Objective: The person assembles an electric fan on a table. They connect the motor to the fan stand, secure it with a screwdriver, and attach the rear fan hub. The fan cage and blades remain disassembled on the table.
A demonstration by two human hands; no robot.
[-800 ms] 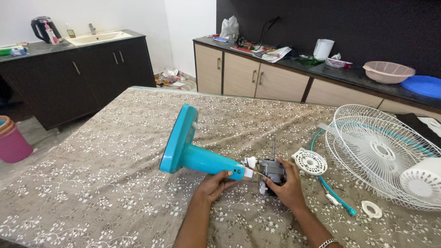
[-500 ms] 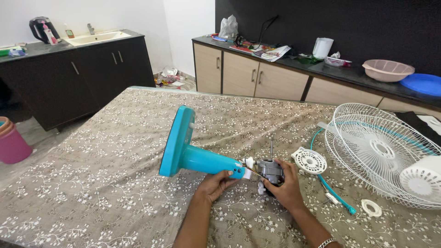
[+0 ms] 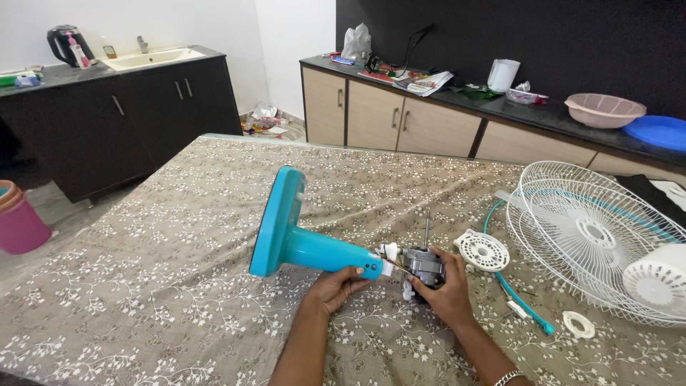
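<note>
A turquoise fan stand [image 3: 300, 239] lies on its side on the patterned tablecloth [image 3: 179, 250], its flat base facing left. My left hand [image 3: 337, 286] grips the narrow neck end of the stand from below. My right hand [image 3: 444, 289] is wrapped around the grey fan motor [image 3: 423, 261] joined to that neck, with the thin metal shaft [image 3: 426, 227] sticking up. Thin wires run between neck and motor.
White wire fan guards [image 3: 593, 239] and a white motor cover [image 3: 661, 279] lie at the right. A small round white grille [image 3: 481, 250], a turquoise cord [image 3: 518, 297] and a white ring [image 3: 577, 324] rest beside my right hand. Counters, a pink basin [image 3: 604, 110] and pink bucket [image 3: 18, 221] surround the table.
Almost nothing differs; the stand and motor shifted only slightly in my hands, and both hands keep the same grip.
</note>
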